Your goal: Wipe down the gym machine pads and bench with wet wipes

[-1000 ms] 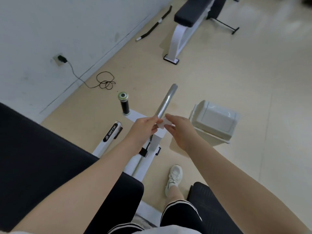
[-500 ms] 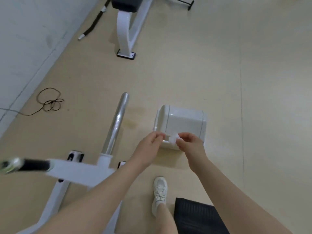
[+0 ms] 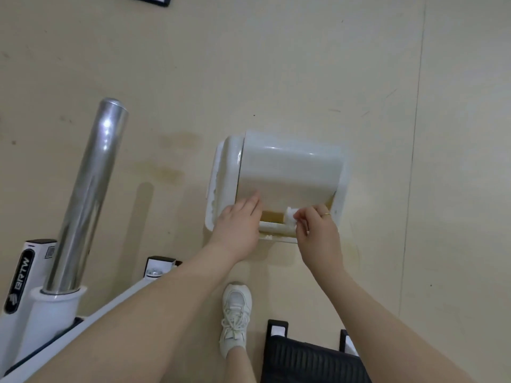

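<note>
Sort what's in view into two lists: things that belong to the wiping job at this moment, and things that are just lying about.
In the job:
- used wipe, pinched by the right hand
- white bin, its swing lid pushed in by the left hand

Just there:
- chrome bar on the white machine frame
- black ribbed pad
- white shoe

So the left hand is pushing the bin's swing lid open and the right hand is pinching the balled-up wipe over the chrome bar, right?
Not quite. In the head view the right hand pinches the wipe over the bin opening, not the chrome bar, which stands apart to the left. The left hand does push the swing lid open.
</note>
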A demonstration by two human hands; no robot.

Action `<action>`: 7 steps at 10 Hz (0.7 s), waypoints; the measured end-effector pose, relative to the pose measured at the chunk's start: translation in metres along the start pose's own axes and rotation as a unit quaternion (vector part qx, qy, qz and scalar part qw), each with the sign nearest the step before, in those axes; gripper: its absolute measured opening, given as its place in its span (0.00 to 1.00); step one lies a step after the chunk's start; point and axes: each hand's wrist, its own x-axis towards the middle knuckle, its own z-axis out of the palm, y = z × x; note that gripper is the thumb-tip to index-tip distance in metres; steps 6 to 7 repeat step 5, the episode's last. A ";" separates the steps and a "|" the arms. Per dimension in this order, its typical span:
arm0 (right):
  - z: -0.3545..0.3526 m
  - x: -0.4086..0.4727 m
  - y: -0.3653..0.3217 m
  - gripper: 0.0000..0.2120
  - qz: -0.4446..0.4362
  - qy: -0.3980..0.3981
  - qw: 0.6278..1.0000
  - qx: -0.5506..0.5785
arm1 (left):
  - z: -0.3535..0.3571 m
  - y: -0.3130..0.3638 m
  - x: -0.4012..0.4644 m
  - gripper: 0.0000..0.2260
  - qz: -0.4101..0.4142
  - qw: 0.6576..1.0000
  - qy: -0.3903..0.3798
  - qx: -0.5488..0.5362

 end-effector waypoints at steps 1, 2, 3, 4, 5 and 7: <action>0.019 0.012 0.006 0.05 -0.023 -0.022 0.997 -0.074 | 0.002 -0.002 0.007 0.26 -0.005 1.000 0.019 -0.002; 0.039 0.028 0.013 0.12 0.002 -0.123 0.983 -0.137 | -0.003 -0.005 0.008 0.26 -0.005 0.999 0.033 0.000; 0.039 0.033 0.013 0.21 0.017 -0.230 0.954 -0.193 | -0.012 -0.006 0.003 0.25 0.004 0.999 0.033 0.007; 0.008 0.023 0.000 0.19 0.034 -0.246 0.961 -0.124 | -0.027 -0.002 -0.004 0.25 0.001 1.000 0.014 0.009; -0.032 0.005 -0.014 0.17 0.002 -0.269 0.956 -0.112 | -0.047 0.004 -0.018 0.28 0.008 1.000 -0.014 0.003; -0.032 0.005 -0.014 0.17 0.002 -0.269 0.956 -0.112 | -0.047 0.004 -0.018 0.28 0.008 1.000 -0.014 0.003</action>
